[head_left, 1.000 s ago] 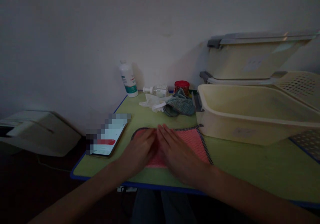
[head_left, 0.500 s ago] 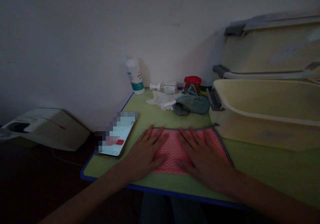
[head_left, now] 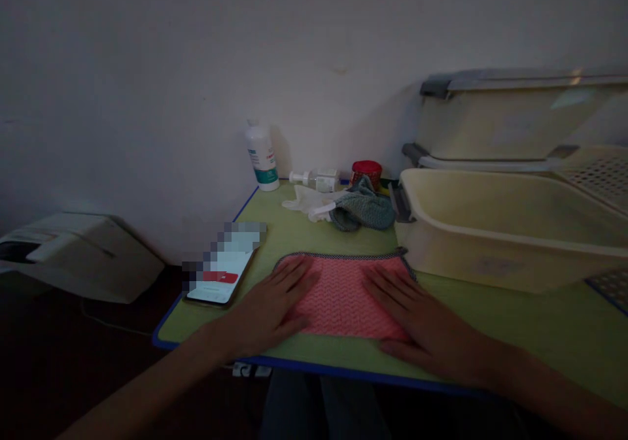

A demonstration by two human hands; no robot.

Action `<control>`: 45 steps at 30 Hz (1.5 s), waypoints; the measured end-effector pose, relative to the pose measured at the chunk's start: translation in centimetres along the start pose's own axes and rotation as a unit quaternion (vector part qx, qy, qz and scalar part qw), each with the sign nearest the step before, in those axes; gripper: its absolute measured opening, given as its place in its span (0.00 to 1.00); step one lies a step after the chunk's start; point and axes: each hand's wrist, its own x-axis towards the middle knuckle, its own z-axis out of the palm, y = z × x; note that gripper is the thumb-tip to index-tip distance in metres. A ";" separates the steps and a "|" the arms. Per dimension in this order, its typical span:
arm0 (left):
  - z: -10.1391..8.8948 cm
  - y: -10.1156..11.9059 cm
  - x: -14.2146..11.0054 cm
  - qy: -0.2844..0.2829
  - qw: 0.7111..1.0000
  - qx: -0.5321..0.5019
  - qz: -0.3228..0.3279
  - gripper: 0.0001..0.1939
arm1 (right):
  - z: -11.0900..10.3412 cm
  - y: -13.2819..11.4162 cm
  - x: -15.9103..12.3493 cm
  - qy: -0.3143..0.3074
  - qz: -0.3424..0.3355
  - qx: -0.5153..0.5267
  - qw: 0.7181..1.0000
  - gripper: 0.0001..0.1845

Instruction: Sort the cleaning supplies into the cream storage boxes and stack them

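A pink textured cloth [head_left: 341, 296] with a dark checked border lies flat near the front of the green tabletop. My left hand [head_left: 275, 306] rests on its left side, palm down, fingers extended towards the far edge. On the right side of the cloth lies my right hand [head_left: 417, 316], also flat, its fingertips pointing inward and its thumb over the near right edge. Neither hand grips anything. To the left of my left hand is a phone [head_left: 223, 270] with a lit, partly blurred screen.
A cream open bin [head_left: 471, 257] stands at the right, with a lidded box [head_left: 490, 119] behind it. Along the wall are a white bottle [head_left: 263, 165], a pump bottle [head_left: 321, 180], a red-lidded tin [head_left: 366, 173], a grey-green cloth [head_left: 366, 209] and white gloves [head_left: 309, 201].
My hands have moved apart towards the sides of the cloth, uncovering more of its middle. The camera view has shifted slightly, showing more at the right.
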 end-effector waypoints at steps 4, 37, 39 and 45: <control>-0.3 0.3 -2.0 -0.004 0.999 0.033 0.019 0.38 | -1.3 0.2 -2.3 0.020 -0.019 -0.010 1.000 0.31; -6.1 0.1 -0.4 0.289 0.872 -0.281 -0.279 0.22 | -7.5 -0.1 -0.5 0.353 0.005 -0.188 0.917 0.18; -4.4 -1.0 0.1 0.275 0.898 -0.222 -0.263 0.24 | -7.0 0.1 0.5 0.279 -0.005 -0.217 0.935 0.20; -2.6 -1.8 -0.8 0.205 0.964 -0.114 -0.127 0.11 | -5.1 -0.2 0.9 0.209 -0.024 -0.163 0.964 0.15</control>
